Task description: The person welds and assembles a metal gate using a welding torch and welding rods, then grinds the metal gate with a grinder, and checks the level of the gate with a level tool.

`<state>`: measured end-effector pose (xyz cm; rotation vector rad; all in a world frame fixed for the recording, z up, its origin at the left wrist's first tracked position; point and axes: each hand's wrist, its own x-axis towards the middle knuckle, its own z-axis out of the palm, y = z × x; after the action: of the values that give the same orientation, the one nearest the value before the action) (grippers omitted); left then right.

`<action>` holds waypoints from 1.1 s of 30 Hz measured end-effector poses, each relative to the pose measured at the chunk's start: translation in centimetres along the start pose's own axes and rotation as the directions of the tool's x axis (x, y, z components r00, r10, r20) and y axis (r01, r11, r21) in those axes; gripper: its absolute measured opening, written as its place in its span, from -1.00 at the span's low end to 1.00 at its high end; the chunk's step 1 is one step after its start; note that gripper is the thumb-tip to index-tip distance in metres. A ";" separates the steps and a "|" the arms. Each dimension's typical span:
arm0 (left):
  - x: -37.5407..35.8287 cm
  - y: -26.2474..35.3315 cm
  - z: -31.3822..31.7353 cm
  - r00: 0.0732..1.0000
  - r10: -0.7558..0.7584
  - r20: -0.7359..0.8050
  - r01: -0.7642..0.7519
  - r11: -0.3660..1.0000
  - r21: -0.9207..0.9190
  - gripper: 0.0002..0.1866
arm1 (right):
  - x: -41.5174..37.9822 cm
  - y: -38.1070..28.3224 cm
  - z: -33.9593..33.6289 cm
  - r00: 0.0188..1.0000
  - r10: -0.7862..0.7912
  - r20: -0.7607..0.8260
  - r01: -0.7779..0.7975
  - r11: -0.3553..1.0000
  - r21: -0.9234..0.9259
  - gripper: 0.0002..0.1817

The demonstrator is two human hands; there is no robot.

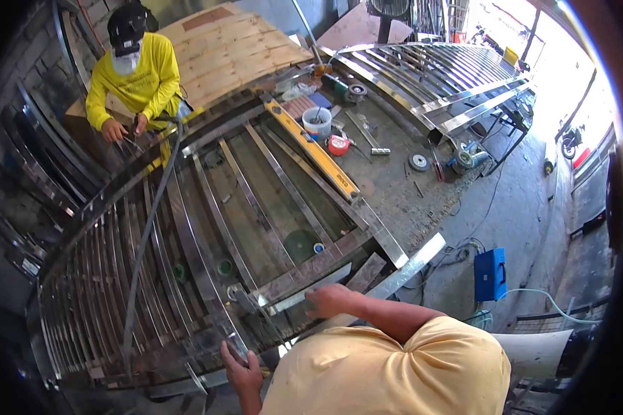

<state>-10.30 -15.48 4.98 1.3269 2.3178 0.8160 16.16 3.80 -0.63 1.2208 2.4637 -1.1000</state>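
A large gate-like frame of shiny metal bars (187,228) lies across the workbench in front of me. At its near edge my left hand (244,377) has thumb and fingers on either side of the end of a metal tube (237,346), gripping it. My right hand (331,301) is curled closed above the near rail, beside a bright metal strip (308,294); what its fingers hold, if anything, is hidden. A clamp-like metal tool (246,301) lies between my hands. A dark cable (149,235) runs over the bars.
A co-worker in yellow (135,79) works at the far left. On the bench are a yellow spirit level (311,149), white bucket (317,126), red tape measure (338,144) and angle grinder (469,158). A second metal frame (436,76) stands behind; a blue toolbox (489,274) sits right.
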 end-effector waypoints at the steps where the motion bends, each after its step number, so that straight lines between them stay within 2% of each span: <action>1: 0.0 -0.4 0.0 1.000 0.010 -0.002 -0.010 1.000 0.003 -0.19 | 0.1 0.1 0.8 1.000 -0.023 0.018 0.023 1.000 -0.007 -0.34; 4: 0.0 -1.8 0.3 1.000 0.009 0.005 -0.009 1.000 0.008 -0.17 | -1.1 -0.6 0.5 0.991 -0.040 0.126 0.045 0.998 -0.043 -0.29; 6: 0.0 -1.6 0.5 1.000 -0.015 -0.006 0.016 0.999 0.029 -0.16 | -1.2 -0.3 0.9 0.988 -0.067 0.137 0.071 0.997 -0.024 -0.29; 8: 0.2 0.1 0.0 0.995 -0.089 0.044 0.088 0.996 0.025 -0.17 | -1.5 0.2 0.8 0.987 -0.092 0.132 0.094 0.995 -0.012 -0.29; 12: -0.4 3.3 -1.4 0.952 -0.275 0.132 0.276 0.961 0.013 -0.21 | -2.0 -0.4 -1.7 0.995 -0.018 0.101 0.020 1.000 -0.019 -0.29; 15: 0.0 0.1 -0.6 0.997 -0.073 0.022 0.072 0.997 0.027 -0.16 | -1.0 0.5 -2.0 0.998 -0.032 0.049 0.032 0.999 -0.014 -0.32; 18: 0.4 -0.1 -0.6 0.996 -0.071 0.046 0.074 0.995 -0.063 -0.16 | -0.9 1.2 -1.9 1.000 -0.018 -0.010 0.018 0.999 -0.029 -0.27; 20: 0.8 0.0 -0.8 0.999 -0.020 0.050 0.022 0.999 -0.028 -0.16 | -0.6 2.1 -1.1 0.990 -0.095 -0.100 0.094 0.995 -0.011 -0.33; 21: 0.8 0.5 -1.2 1.000 -0.005 0.031 0.006 0.999 -0.046 -0.17 | -1.0 1.9 -1.5 0.979 -0.173 -0.112 0.173 0.985 -0.006 -0.28; 22: 0.7 -0.1 -1.0 1.000 0.028 -0.003 -0.028 0.997 -0.071 -0.18 | -1.3 0.4 -2.8 0.997 -0.075 -0.024 0.074 0.996 -0.039 -0.24; 23: 0.4 -0.6 -0.7 1.000 0.009 -0.011 -0.010 0.998 -0.066 -0.19 | -0.3 2.9 -0.2 0.978 -0.162 -0.134 0.152 0.985 -0.078 -0.27; 24: 0.1 0.2 -1.4 0.998 -0.058 -0.002 0.058 0.998 -0.019 -0.20 | 0.4 3.0 0.0 0.998 -0.066 -0.001 0.065 0.994 -0.082 -0.29; 25: 0.0 -1.5 0.1 0.998 -0.053 -0.031 0.052 0.998 -0.027 -0.20 | 1.0 2.7 0.3 0.990 -0.128 0.053 0.133 0.985 -0.106 -0.30; 26: -0.3 -0.8 -0.8 0.996 -0.090 0.011 0.091 0.994 -0.055 -0.20 | 1.0 2.5 0.3 0.983 -0.163 0.088 0.172 0.978 -0.119 -0.30; 29: -0.7 -1.0 -0.3 0.989 -0.145 -0.016 0.144 0.989 -0.031 -0.27 | 0.6 1.0 0.6 0.970 -0.207 0.129 0.226 0.962 -0.151 -0.34; 33: -1.1 -2.4 1.2 0.967 -0.069 -0.244 0.040 0.991 -0.124 -0.37 | 0.1 -4.6 -0.9 0.938 -0.268 0.222 0.313 0.928 -0.200 -0.43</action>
<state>-10.66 -17.05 2.56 1.1624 2.4365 1.1405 12.77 2.69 2.38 0.6633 2.5861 -0.9061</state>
